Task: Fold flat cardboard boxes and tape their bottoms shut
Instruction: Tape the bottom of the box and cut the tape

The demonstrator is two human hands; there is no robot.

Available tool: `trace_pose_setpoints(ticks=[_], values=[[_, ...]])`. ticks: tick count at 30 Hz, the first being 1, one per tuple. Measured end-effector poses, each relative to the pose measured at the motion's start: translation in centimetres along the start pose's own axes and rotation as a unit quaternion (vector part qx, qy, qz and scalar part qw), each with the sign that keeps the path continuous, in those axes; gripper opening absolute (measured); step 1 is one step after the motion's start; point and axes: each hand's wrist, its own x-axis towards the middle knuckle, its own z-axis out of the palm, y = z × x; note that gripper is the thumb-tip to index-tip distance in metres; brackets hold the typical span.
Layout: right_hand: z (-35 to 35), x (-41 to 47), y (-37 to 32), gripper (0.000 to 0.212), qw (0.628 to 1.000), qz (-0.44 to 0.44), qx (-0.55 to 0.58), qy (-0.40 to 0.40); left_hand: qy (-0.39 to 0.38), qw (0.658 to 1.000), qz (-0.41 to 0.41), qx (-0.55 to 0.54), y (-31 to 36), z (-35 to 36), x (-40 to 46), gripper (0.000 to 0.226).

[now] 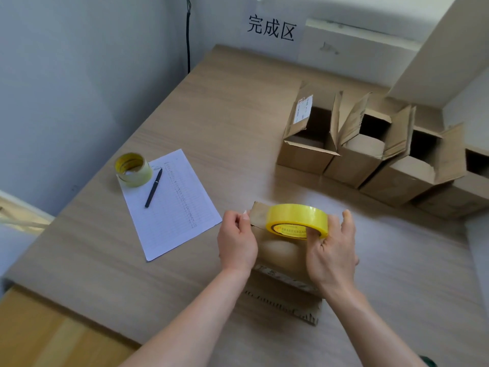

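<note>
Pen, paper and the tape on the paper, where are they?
pen (153,188), head view, middle of its barrel
paper (182,207), head view, bare lined part
tape (134,169), head view, outer side of the roll

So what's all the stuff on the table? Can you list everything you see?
tape roll: one, yellow, held over the box in front
cardboard box: one, brown, under the hands
open boxes: a row, at least four, brown, far right of the table
second tape roll: one, pale yellow, on the sheet's far corner
pen: one, black, lying on the sheet
paper sheet: one, white, lined, left of the hands
sign: one, white, black characters, on the wall
table: one, light wood
left hand: pinches the tape end
right hand: grips the tape roll
</note>
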Motion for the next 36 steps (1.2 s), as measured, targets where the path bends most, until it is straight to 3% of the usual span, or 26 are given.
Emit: trace_pose_setpoints(ticks=[3,6,10,13,19,24,29,36], values=[[-0.2,0.3,0.1,0.023,0.999,-0.051,0.012,0.012,0.018,1.0,0.012,0.012,0.0,0.0,-0.1,0.027],[-0.8,1.0,0.3,0.024,0.992,-0.122,0.002,-0.037,0.029,0.999,0.034,0.026,-0.1,0.3,0.0,0.019],[-1.2,1.0,1.7,0.048,0.987,-0.139,0.016,-0.073,0.03,0.998,0.051,0.033,-0.4,0.6,-0.1,0.017],[-1.2,0.5,2.5,0.05,0.985,-0.148,0.035,-0.088,0.018,0.996,0.078,0.028,-0.9,0.5,-0.5,0.019],[-1.5,0.2,3.1,0.041,0.977,-0.166,0.12,-0.063,0.008,0.994,0.105,0.029,-1.1,0.5,-0.6,0.018],[-0.2,0.3,2.2,0.032,0.975,-0.136,0.173,0.019,0.012,0.992,0.114,0.054,-1.2,-0.3,-0.2,0.021],[0.3,0.1,1.5,0.051,0.983,-0.141,0.115,0.005,0.023,0.995,0.087,0.043,-1.2,-0.9,0.3,0.022],[0.3,-0.2,1.1,0.059,0.987,-0.155,0.044,-0.009,0.038,0.999,-0.024,0.022,-1.5,-0.9,1.3,0.029]])
